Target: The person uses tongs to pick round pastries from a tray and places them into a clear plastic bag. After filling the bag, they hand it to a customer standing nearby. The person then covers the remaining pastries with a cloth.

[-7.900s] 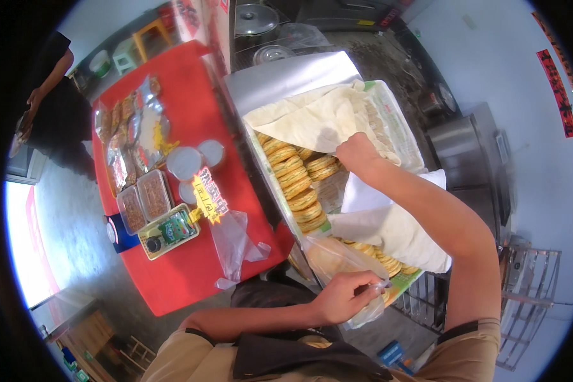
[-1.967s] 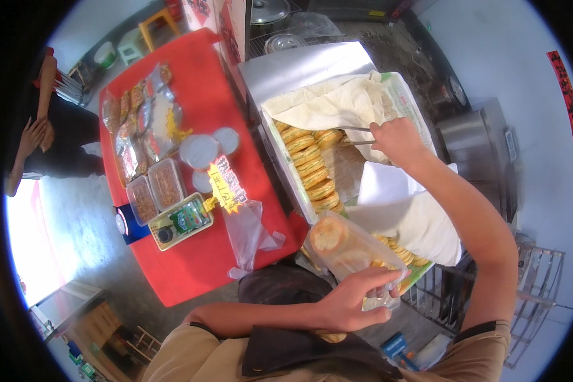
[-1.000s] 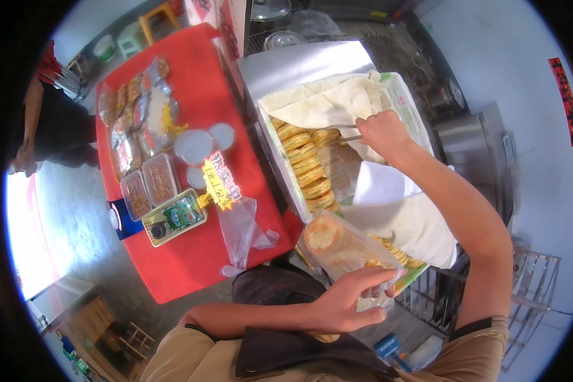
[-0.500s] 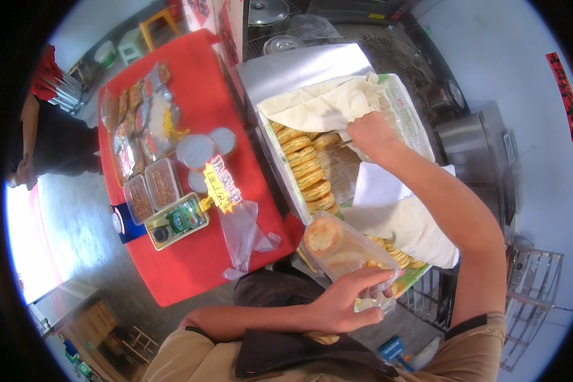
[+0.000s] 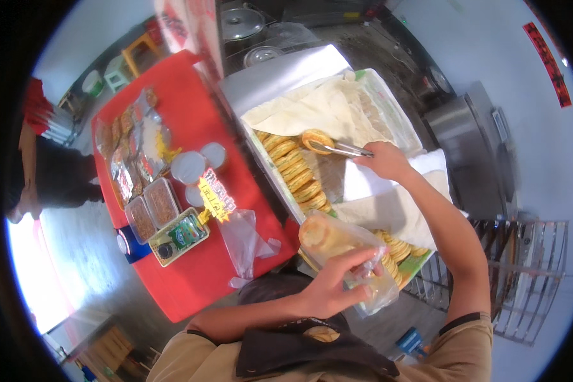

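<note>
My right hand (image 5: pixel 389 160) grips metal tongs (image 5: pixel 350 149), whose tips pinch a round golden flatbread (image 5: pixel 317 141) above the box. Below it stands a large open box (image 5: pixel 268 167) with a row of flatbreads (image 5: pixel 294 169) along its left side. Cream cloth (image 5: pixel 318 109) covers the far part, and another cloth (image 5: pixel 388 213) lies nearer. My left hand (image 5: pixel 337 284) holds a clear plastic bag (image 5: pixel 347 242) by its mouth over the box's near corner. One flatbread (image 5: pixel 316 233) shows through the bag's far end. More flatbreads (image 5: pixel 398 251) lie under the nearer cloth's edge.
On the left, a red-covered table (image 5: pixel 200 280) bears packaged food (image 5: pixel 132 143), tubs of brown food (image 5: pixel 162 200), round lidded containers (image 5: pixel 189 167), a small basket (image 5: pixel 200 239) and loose plastic bags (image 5: pixel 239 242). Another person (image 5: pixel 35 159) stands beyond it. A metal rack (image 5: pixel 522 267) is at right.
My right hand has drawn back toward me, lifting a flatbread out of the row with the tongs. The bag in my left hand has shifted slightly, and the whole view has turned a little.
</note>
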A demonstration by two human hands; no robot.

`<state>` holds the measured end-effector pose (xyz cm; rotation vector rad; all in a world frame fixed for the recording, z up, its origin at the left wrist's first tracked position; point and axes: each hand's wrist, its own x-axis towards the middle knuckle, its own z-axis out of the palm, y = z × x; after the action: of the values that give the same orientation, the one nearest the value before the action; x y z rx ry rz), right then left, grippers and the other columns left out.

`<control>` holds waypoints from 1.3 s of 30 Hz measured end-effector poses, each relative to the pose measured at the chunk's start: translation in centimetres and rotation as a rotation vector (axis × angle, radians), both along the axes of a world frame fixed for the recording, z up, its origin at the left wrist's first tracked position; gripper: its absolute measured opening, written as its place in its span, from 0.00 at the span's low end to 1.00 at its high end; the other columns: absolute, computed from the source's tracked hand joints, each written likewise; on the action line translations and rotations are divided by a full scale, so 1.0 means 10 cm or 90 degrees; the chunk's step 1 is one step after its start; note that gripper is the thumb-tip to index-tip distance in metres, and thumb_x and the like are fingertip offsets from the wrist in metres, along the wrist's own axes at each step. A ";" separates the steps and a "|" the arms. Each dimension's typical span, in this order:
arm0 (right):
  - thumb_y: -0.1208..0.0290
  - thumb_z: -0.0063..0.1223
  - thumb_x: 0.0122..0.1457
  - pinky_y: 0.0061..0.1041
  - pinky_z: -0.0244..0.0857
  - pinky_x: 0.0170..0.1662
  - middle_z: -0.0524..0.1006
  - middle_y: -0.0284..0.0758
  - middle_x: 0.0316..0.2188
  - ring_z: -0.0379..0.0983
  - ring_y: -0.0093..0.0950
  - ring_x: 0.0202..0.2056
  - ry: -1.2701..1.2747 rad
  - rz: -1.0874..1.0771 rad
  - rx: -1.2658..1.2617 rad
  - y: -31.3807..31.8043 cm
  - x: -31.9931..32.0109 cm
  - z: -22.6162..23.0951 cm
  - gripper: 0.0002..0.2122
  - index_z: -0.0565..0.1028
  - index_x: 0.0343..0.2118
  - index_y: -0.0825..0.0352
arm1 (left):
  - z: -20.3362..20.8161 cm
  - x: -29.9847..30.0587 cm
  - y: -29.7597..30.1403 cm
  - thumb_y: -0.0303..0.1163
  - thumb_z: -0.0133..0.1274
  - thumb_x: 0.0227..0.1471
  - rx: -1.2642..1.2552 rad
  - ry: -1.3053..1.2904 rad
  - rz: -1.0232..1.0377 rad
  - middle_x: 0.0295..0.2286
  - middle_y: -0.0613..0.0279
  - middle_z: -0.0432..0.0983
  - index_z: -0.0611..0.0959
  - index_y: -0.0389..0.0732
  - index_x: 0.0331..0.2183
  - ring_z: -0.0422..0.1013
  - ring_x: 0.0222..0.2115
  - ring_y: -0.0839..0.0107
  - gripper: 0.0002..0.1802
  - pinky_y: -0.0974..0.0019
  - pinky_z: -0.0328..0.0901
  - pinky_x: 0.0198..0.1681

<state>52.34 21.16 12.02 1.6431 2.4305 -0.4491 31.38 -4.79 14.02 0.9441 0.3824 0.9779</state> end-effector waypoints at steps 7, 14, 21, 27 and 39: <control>0.49 0.59 0.65 0.17 0.49 0.20 0.66 0.22 0.15 0.58 0.12 0.17 0.491 -0.495 -0.226 -1.81 0.92 1.16 0.22 0.81 0.40 0.69 | 0.04 -0.03 0.14 0.49 0.59 0.55 -0.055 -0.026 0.072 0.63 0.53 0.64 0.67 0.31 0.66 0.62 0.61 0.68 0.46 0.65 0.61 0.57; 0.46 0.59 0.65 0.16 0.45 0.17 0.66 0.23 0.15 0.55 0.13 0.14 0.798 -0.849 -0.442 -4.09 1.09 1.19 0.26 0.79 0.45 0.71 | -0.03 0.00 0.32 0.61 0.54 0.61 0.049 0.036 0.012 0.66 0.40 0.58 0.70 0.40 0.64 0.64 0.63 0.54 0.42 0.61 0.69 0.54; 0.45 0.54 0.67 0.14 0.46 0.19 0.61 0.22 0.15 0.51 0.13 0.15 0.921 -0.799 -0.717 -3.91 0.79 0.72 0.27 0.77 0.51 0.69 | 0.03 0.07 0.39 0.69 0.48 0.60 0.116 0.123 -0.035 0.62 0.36 0.66 0.75 0.38 0.61 0.68 0.61 0.52 0.46 0.55 0.67 0.60; 0.47 0.51 0.70 0.16 0.45 0.18 0.62 0.22 0.15 0.54 0.13 0.16 0.679 -0.621 -0.563 -3.89 1.30 0.66 0.26 0.76 0.53 0.69 | 0.25 0.11 0.44 0.59 0.43 0.63 0.095 0.195 0.050 0.55 0.43 0.75 0.75 0.27 0.58 0.71 0.48 0.65 0.43 0.66 0.65 0.50; 0.52 0.54 0.67 0.36 0.69 0.33 0.75 0.36 0.24 0.73 0.34 0.26 0.447 -0.732 0.122 -4.72 1.92 -1.24 0.23 0.78 0.52 0.70 | 0.34 0.63 0.09 0.50 0.48 0.62 0.038 0.245 0.218 0.43 0.54 0.83 0.80 0.31 0.55 0.67 0.30 0.79 0.33 0.75 0.60 0.35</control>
<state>71.57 -26.03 -0.39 3.3072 1.5396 -1.0864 37.71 -3.88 17.47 1.1473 0.8642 1.1201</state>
